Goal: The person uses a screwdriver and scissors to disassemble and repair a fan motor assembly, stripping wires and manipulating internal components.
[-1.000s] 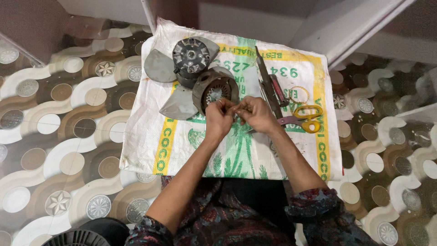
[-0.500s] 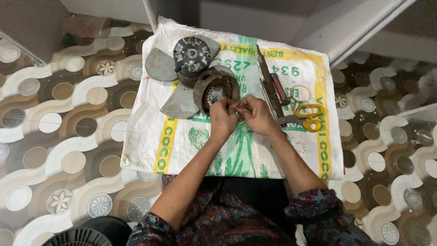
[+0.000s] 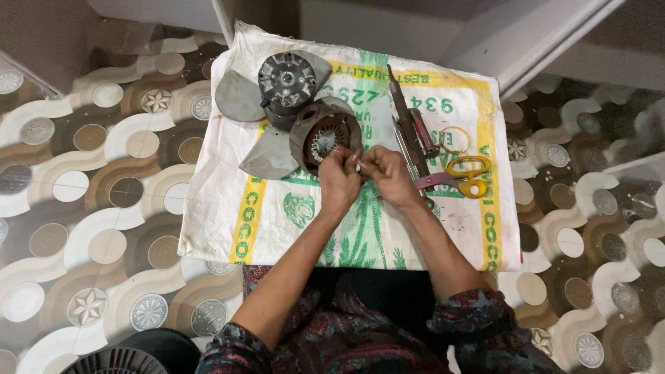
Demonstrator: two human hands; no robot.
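On a white woven plastic sack spread over the patterned floor, a grey three-bladed metal fan lies at the left beside a round rusty-brown motor housing. I see my left hand and right hand meet just below that housing, fingertips pressed together in a pinching grip on something too small to tell. Yellow-handled scissors rest at the right.
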